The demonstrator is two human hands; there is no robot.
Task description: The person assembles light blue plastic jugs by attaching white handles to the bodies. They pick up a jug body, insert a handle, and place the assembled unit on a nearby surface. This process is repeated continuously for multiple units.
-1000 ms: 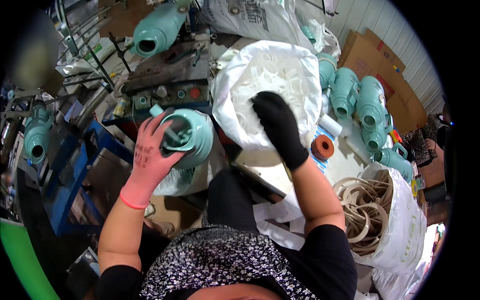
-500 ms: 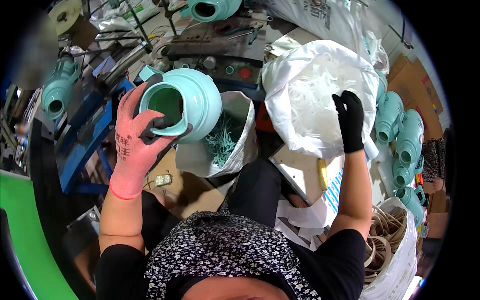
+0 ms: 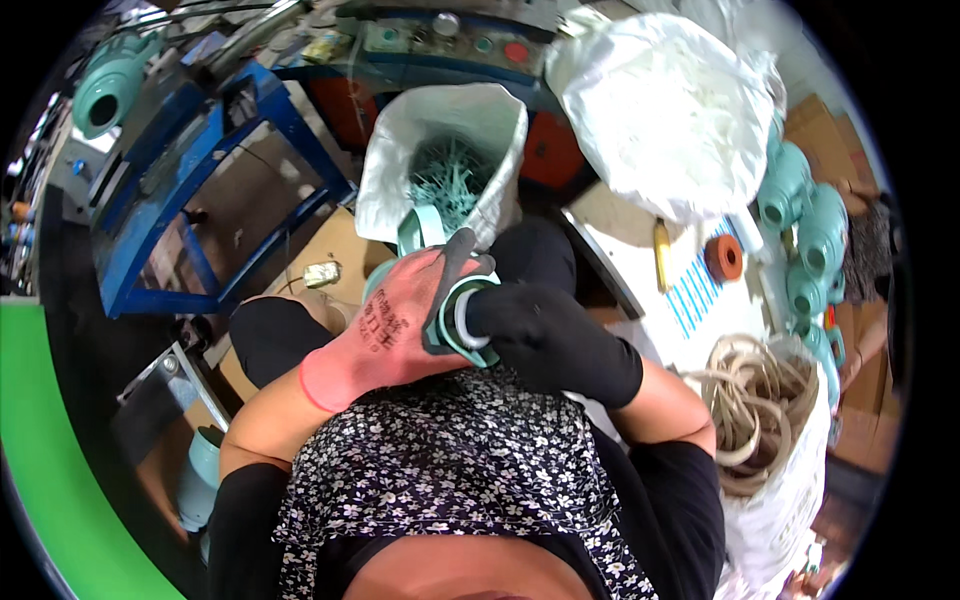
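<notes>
A teal plastic jug (image 3: 422, 228) is tilted at my lap, its mouth toward me and much of its body hidden. My left hand (image 3: 380, 325), in a pink glove with grey fingertips, is closed around the jug by its mouth. In a black glove, my right hand (image 3: 555, 340) is closed at that opening. Its fingers grip a pale translucent ring (image 3: 461, 318) set against or just inside the mouth; how deep it sits, I cannot tell. Behind the jug, a white sack (image 3: 388, 150) holds teal plastic scraps (image 3: 447, 180).
A white bag (image 3: 650, 160) of clear plastic pieces stands far right. Nearer are a yellow-handled tool (image 3: 662, 255), a red-brown roll (image 3: 724, 258) and a sack of beige bands (image 3: 745, 420). Several teal jugs (image 3: 822, 235) line the right side. A blue metal frame (image 3: 215, 200) stands left.
My left hand has brought the jug down and nearer to my lap. My right hand has left the bag of clear pieces and come to the jug's mouth with a ring. The view has tipped downward.
</notes>
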